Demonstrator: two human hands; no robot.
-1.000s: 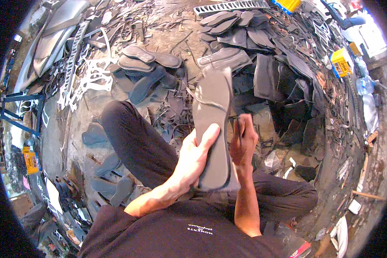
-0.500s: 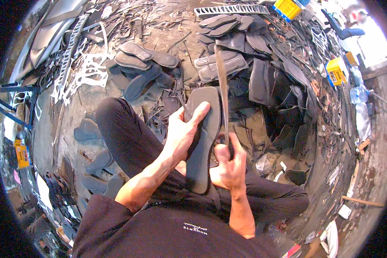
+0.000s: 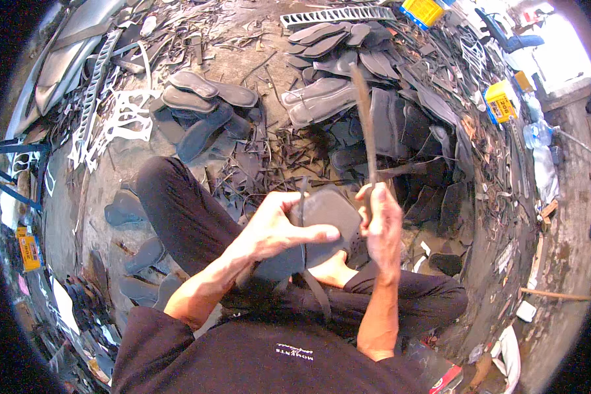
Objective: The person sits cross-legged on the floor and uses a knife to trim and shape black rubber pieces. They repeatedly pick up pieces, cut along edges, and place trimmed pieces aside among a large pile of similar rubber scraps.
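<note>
My left hand [image 3: 279, 226] grips a dark grey shoe sole [image 3: 328, 207] above my crossed legs, its thumb lying across the upper face. The sole's squarish end points away from me, and its near part is partly hidden by my hand. A narrow dark strip [image 3: 318, 295] curves down below it toward my lap. Just right of the sole, my right hand [image 3: 383, 226] is closed round the handle of a long, narrow knife [image 3: 365, 121]. Its blade points up and away, apart from the sole. The handle is mostly covered by my fingers.
Loose soles [image 3: 190, 98] lie heaped ahead on the left, with a larger sole pile [image 3: 391, 118] ahead on the right. Thin offcuts [image 3: 295, 154] litter the floor between. White cut-out sheet scrap [image 3: 132, 115] lies left; a yellow box [image 3: 500, 103] stands right.
The sole has turned from lying lengthwise to a foreshortened, tilted pose, lower down. My right hand and knife have moved right and away from its edge. A dark strip now crosses beside my left fingers.
</note>
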